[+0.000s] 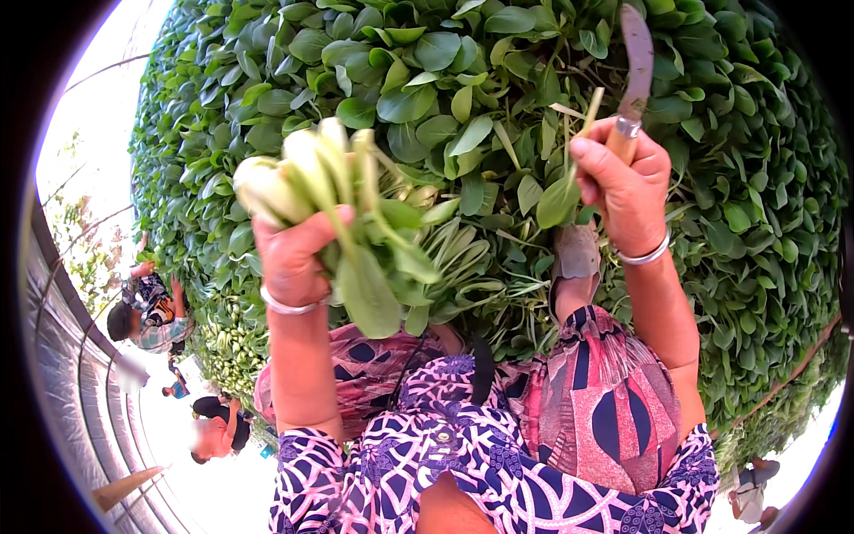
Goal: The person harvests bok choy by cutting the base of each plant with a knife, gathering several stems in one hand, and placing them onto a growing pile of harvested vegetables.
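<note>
My left hand (301, 254) is closed around a bunch of bok choy (311, 169), its pale bases pointing up and away and its green leaves hanging toward my lap. To the right, my right hand (630, 182) grips the wooden handle of a knife (638, 67). The slightly curved blade points away from me, with dark specks on it. Between the thumb and fingers of that same hand is a single loose leaf (558, 201) with its stalk upward. The two hands are apart, raised over the plants.
Dense bok choy plants (436, 53) spread ahead and to both sides. Loose cut leaves (467, 258) lie in front of my knees, near my shoe (577, 251). Other people (160, 311) crouch at the far left, beside the curved hoops of a greenhouse (89, 356). Another person (754, 489) is at the lower right.
</note>
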Motion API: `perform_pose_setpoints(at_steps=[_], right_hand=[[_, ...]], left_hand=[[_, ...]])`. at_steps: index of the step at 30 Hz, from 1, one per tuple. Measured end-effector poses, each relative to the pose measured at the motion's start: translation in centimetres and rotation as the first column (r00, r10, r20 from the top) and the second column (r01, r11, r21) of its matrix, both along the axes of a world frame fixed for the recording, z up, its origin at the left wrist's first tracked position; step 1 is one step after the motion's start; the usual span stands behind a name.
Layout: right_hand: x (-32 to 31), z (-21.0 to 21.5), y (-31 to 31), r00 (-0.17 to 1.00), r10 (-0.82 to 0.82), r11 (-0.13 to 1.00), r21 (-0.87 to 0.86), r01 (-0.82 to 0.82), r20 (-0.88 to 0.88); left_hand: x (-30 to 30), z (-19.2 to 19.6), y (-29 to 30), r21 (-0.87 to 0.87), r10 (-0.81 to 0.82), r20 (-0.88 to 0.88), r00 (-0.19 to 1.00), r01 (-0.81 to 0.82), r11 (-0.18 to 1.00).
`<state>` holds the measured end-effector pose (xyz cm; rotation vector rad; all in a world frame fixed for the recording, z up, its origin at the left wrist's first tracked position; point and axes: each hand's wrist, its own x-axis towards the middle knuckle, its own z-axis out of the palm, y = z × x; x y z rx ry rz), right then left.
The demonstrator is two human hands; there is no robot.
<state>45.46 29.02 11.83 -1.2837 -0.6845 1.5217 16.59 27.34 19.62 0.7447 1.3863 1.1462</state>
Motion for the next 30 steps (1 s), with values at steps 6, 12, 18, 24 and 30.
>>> perform_pose_setpoints(at_steps=[6, 12, 18, 24, 30], right_hand=[[3.2, -3.7, 1.0, 0.97, -0.241, 0.971, -0.022, 0.24, -0.032], [3.9, -5.1, 0.7, 0.959, -0.278, 0.953, -0.105, 0.283, 0.061], [5.3, -7.5, 0.0, 0.963, -0.185, 0.971, -0.115, 0.21, 0.198], [5.6, -8.7, -0.1, 0.413, 0.072, 0.982, 0.008, -0.189, 0.908], [1.3, -8.9, 1.6, 0.913, 0.279, 0.96, -0.113, -0.257, 0.299]], left_hand=[[-4.8, -1.7, -4.1, 0.076, -0.096, -0.893, 0.439, 0.357, 0.931], [-2.5, -16.4, -13.0, -0.582, -0.615, -0.788, -0.033, 0.368, 0.726], [-4.4, -19.5, -14.2, -0.407, -0.521, -0.845, 0.123, 0.483, 0.775], [-3.3, -14.0, -12.9, -0.257, -0.403, -0.813, 0.421, 0.361, 0.896], [-2.3, -10.9, -12.4, -0.122, -0.244, -0.926, 0.288, 0.384, 0.915]])
